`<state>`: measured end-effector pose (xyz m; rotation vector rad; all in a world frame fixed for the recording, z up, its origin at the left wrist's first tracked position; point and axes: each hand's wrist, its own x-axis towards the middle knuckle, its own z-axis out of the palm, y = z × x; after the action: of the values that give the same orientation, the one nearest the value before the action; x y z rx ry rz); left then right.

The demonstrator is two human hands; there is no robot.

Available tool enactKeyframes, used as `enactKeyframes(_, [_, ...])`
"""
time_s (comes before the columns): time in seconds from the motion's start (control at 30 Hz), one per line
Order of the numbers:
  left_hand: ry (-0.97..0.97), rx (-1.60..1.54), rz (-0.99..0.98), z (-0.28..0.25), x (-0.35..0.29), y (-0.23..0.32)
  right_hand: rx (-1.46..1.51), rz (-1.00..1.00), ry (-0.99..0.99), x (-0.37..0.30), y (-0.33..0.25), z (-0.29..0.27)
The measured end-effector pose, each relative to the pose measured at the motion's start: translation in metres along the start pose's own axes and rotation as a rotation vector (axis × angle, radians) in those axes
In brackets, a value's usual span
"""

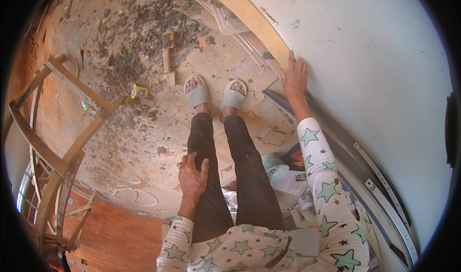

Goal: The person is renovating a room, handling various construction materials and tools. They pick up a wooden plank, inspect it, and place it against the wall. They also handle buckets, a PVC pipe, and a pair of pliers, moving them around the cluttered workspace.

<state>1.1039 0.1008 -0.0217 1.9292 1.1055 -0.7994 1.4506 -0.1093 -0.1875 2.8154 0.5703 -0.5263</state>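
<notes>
Left hand (193, 176) rests flat; right hand (295, 75) reaches out, fingers spread.

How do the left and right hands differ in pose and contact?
The left hand lies on the person's left thigh with the arm bent close to the body; the right hand reaches out, arm extended, and lies flat against the white wall. The left hand rests on black trousers; the right touches plaster. Both are open, hold nothing, and come out of star-patterned sleeves.

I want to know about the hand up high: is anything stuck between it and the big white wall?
No. The right hand lies flat against the white wall, beside the wooden strip. Nothing visible sits between them.
</notes>
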Motion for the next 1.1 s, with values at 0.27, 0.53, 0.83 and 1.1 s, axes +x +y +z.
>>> enactKeyframes(0.27, [0.007,0.011,0.014,-0.001,0.000,0.002,0.351,-0.129,0.117,-0.045,-0.039,0.000])
enactKeyframes(0.53, [0.002,0.005,0.007,0.002,-0.002,0.000,1.690,0.862,-0.478,-0.069,-0.056,0.072])
enactKeyframes(0.83, [-0.002,-0.004,0.020,0.001,-0.001,-0.005,2.287,1.485,-0.071,-0.008,0.006,0.099])
enactKeyframes(1.1, [-0.013,-0.012,0.013,-0.003,0.000,-0.002,2.293,1.560,0.017,-0.002,0.010,0.106])
